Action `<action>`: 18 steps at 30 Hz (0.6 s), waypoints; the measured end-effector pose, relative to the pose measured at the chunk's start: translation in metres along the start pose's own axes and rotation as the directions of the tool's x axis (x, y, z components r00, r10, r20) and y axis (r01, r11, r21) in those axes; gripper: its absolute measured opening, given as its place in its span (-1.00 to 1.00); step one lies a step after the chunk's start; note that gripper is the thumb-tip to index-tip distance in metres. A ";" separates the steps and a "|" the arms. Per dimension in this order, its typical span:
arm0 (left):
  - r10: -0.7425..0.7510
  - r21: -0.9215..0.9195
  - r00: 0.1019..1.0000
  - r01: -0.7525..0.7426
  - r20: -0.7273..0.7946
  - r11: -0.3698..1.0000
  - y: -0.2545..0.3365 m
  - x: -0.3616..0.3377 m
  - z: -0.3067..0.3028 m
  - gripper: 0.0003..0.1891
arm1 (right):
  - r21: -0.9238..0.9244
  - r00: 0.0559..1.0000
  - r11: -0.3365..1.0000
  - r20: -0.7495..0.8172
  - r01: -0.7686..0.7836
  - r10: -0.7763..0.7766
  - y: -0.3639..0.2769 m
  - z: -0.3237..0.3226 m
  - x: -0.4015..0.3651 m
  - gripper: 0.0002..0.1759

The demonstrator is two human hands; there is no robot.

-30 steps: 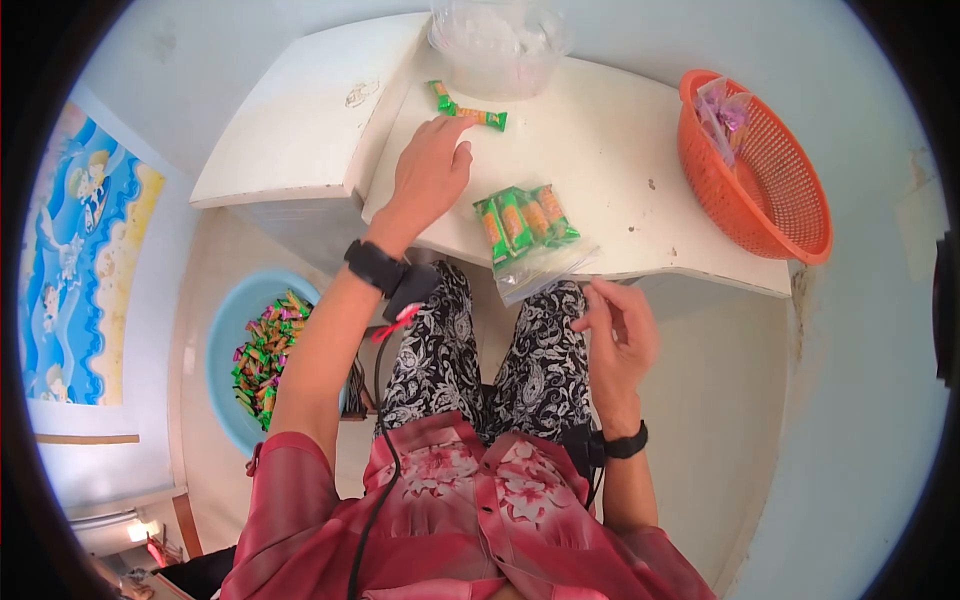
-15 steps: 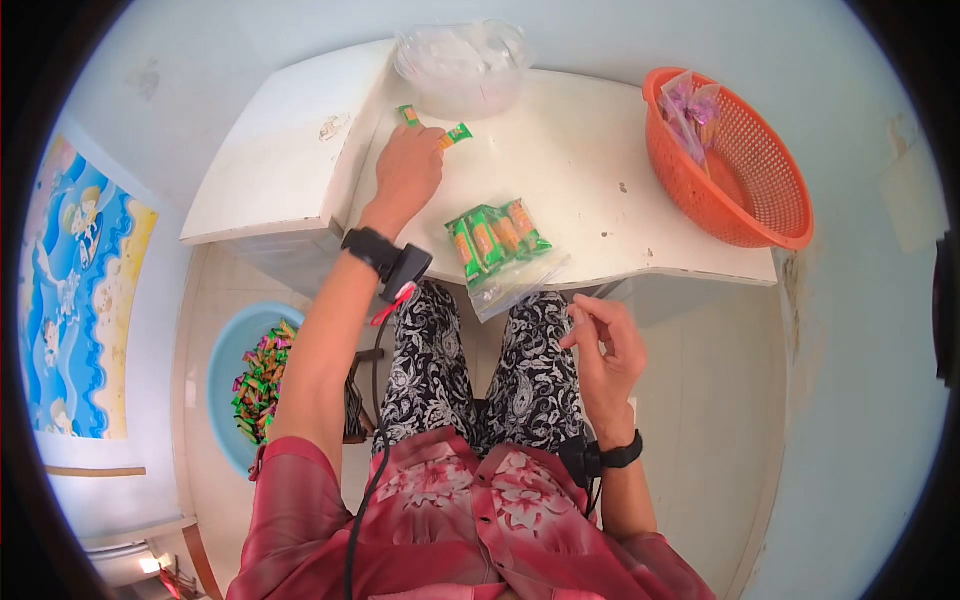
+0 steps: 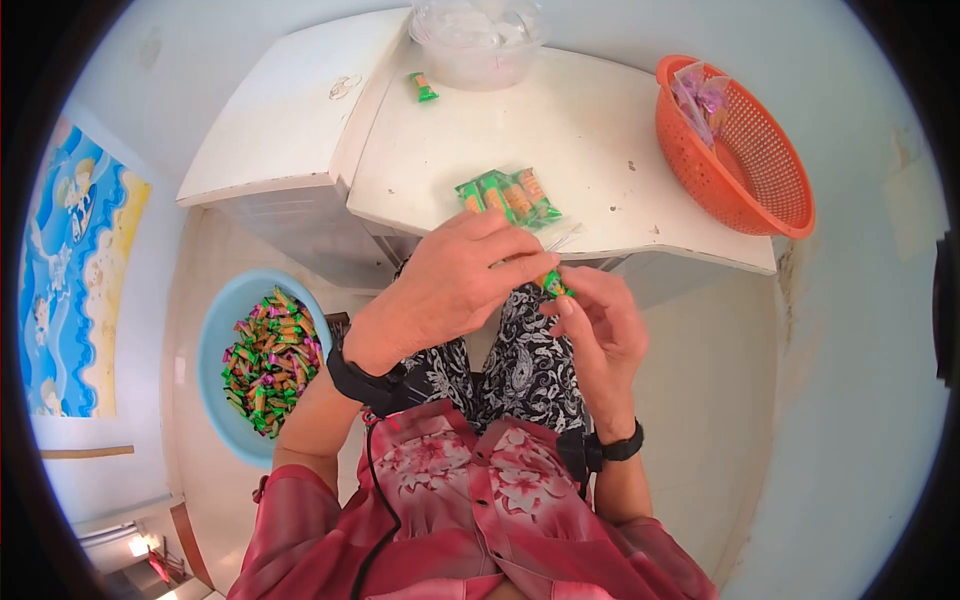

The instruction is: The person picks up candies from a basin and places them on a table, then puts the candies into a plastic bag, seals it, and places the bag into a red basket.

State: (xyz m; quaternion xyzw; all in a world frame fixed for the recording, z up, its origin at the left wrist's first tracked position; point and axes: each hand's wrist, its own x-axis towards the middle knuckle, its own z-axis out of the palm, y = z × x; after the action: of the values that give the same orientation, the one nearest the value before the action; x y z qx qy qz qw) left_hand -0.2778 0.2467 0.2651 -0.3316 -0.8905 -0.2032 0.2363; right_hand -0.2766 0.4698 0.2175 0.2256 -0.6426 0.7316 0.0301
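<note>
A small green-and-orange wrapped piece (image 3: pixel 553 284) is between my two hands above my lap. My left hand (image 3: pixel 458 275) is closed on one end of it with thumb and fingertips, and my right hand (image 3: pixel 605 322) pinches the other end. Just beyond my left fingers lies a clear bag (image 3: pixel 512 197) with several green-and-orange wrapped pieces side by side. Its near end is partly hidden behind my left hand. Another single wrapped piece (image 3: pixel 423 87) rests farther back on the white table (image 3: pixel 570 120).
A clear plastic tub (image 3: pixel 478 55) stands at the back of the table. At the right, an orange basket (image 3: pixel 738 185) holds purple-and-clear packets (image 3: pixel 700 100). On the floor at left, a blue basin (image 3: pixel 212 370) contains several wrapped pieces (image 3: pixel 270 365).
My left hand has come back from the far part of the table to my right hand, bringing one wrapped piece. My right hand has closed on that piece.
</note>
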 end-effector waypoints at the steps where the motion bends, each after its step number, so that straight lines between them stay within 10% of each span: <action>1: -0.012 -0.032 1.000 0.012 0.007 0.999 0.001 -0.002 0.002 -0.61 | -0.019 1.000 1.000 0.000 -0.001 0.001 0.001 -0.001 -0.003 -0.68; 12: -0.402 -0.174 0.872 0.365 -0.281 0.915 -0.055 -0.013 0.015 -0.48 | 0.085 0.979 0.996 -0.200 -0.031 0.048 0.015 -0.034 -0.030 -0.72; 18: -0.517 -0.443 0.840 0.406 -0.164 0.799 -0.089 -0.017 0.041 -0.45 | -0.036 0.985 0.999 -0.172 -0.007 0.000 0.019 -0.027 -0.023 -0.64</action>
State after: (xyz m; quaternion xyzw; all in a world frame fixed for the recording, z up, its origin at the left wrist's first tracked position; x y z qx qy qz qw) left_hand -0.3391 0.1974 0.2038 -0.1107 -0.8435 -0.4726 0.2299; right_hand -0.2702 0.4981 0.1890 0.1597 -0.6511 0.7367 0.0883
